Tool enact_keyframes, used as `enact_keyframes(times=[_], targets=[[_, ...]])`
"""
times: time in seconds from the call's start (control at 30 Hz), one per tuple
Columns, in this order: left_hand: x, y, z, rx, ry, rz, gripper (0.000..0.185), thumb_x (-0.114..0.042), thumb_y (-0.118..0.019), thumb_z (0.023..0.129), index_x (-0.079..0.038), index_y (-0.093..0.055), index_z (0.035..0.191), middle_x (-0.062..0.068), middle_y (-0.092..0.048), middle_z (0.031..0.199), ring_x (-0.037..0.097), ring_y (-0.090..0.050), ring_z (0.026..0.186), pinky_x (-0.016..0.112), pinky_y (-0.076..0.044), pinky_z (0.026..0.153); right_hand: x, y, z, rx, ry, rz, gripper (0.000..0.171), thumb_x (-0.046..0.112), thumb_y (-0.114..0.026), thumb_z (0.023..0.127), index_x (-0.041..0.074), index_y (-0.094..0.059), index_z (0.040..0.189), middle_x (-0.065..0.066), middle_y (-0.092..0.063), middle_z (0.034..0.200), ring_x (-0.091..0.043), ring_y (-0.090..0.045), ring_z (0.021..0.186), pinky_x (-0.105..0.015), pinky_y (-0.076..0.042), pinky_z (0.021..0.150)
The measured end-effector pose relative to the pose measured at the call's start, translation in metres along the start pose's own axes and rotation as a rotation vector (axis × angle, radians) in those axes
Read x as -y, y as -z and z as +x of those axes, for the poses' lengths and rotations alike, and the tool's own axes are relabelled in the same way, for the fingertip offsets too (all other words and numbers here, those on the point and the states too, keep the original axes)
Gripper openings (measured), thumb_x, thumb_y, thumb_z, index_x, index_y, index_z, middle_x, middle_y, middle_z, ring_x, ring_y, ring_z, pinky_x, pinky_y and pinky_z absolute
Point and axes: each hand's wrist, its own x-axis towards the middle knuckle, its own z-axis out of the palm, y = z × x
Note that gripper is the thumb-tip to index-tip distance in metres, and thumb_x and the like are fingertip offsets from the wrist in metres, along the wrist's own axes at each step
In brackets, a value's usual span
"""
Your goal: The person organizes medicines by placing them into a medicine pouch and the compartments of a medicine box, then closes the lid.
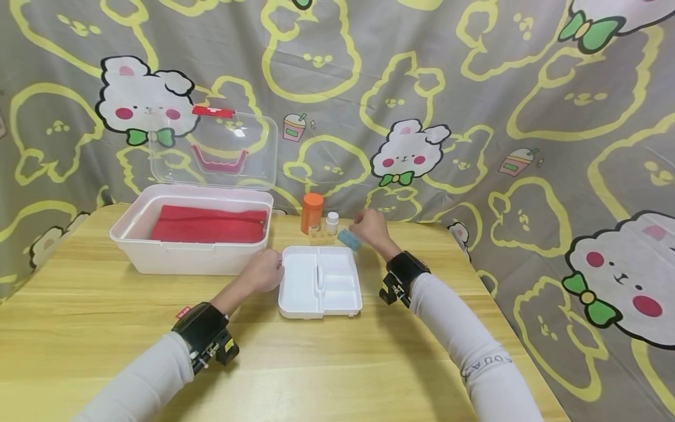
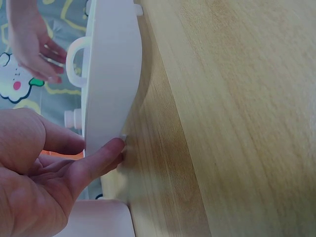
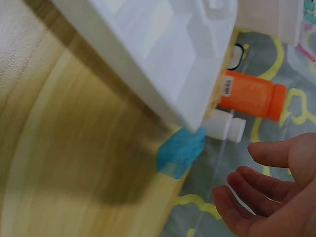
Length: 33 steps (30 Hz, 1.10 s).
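**Two hands at work about a white tray**

The white tray (image 1: 299, 287), our landmark, lies on the wooden surface (image 1: 295, 369) with its compartments facing up. At its left edge we see the person's left grip (image 1: 263, 272) closed on the side wall, one finger near the rim and another at the lower edge. Beyond the tray's far right corner, the right grip (image 1: 371, 228) is partly open, its fingers gently curved and apart, with hold of nothing. Near that same corner of the tray lies the blue box (image 1: 349, 239). Farther left along the tray's far side we find a pale yellow item (image 1: 322, 238), a white bottle (image 1: 331, 224) and an orange bottle (image 1: 312, 214). Left of the tray stands the storage box (image 1: 179, 258), its clear lid (image 1: 261, 149) raised and a red pouch (image 1: 211, 227) inside.

We judge the step in hand to be a reach for the blue box while the tray is steadied. The next move, in our reading, calls for the right fingers to lower and close around that box, with the tray held firm against sliding.
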Motion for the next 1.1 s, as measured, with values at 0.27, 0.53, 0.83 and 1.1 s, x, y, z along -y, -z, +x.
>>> enact_keyframes(times=[0.27, 0.53, 0.83, 1.1], targets=[[0.0, 0.0, 0.001, 0.0, -0.002, -0.004, 0.023, -0.002, -0.054, 0.096, -0.002, -0.06, 0.074, 0.004, -0.044, 0.062, 0.019, -0.05, 0.057, 0.025, -0.039, 0.053, -0.021, -0.017, 0.005, -0.045, 0.009, -0.056, 0.024, 0.01, -0.071, 0.078, 0.007, -0.055, 0.06, 0.001, -0.044, 0.057, -0.015, -0.036, 0.058, -0.025, -0.028, 0.054], [0.0, 0.001, 0.0, 0.004, 0.005, -0.022, 0.024, -0.001, -0.053, 0.095, -0.003, -0.058, 0.072, 0.004, -0.043, 0.061, 0.018, -0.049, 0.056, 0.025, -0.039, 0.053, -0.03, -0.029, 0.007, -0.025, -0.062, -0.006, 0.024, 0.019, -0.082, 0.078, -0.004, -0.075, 0.083, -0.01, -0.069, 0.077, -0.025, -0.056, 0.078, -0.034, -0.047, 0.074], [0.001, -0.001, 0.001, 0.016, 0.012, -0.025, 0.023, 0.0, -0.052, 0.094, -0.004, -0.058, 0.072, 0.004, -0.045, 0.062, 0.018, -0.05, 0.058, 0.025, -0.04, 0.054, -0.029, -0.036, 0.004, 0.005, -0.031, -0.079, 0.014, 0.007, -0.068, 0.076, -0.002, -0.078, 0.079, -0.009, -0.069, 0.069, -0.025, -0.055, 0.073, -0.03, -0.046, 0.068], [0.002, 0.0, 0.001, -0.001, -0.007, -0.021, 0.024, 0.001, -0.052, 0.093, -0.004, -0.057, 0.07, 0.004, -0.043, 0.061, 0.018, -0.048, 0.056, 0.025, -0.039, 0.053, -0.029, -0.036, 0.004, 0.011, -0.046, -0.044, 0.013, 0.006, -0.068, 0.079, -0.002, -0.077, 0.074, -0.004, -0.063, 0.061, -0.022, -0.051, 0.065, -0.025, -0.038, 0.062]])
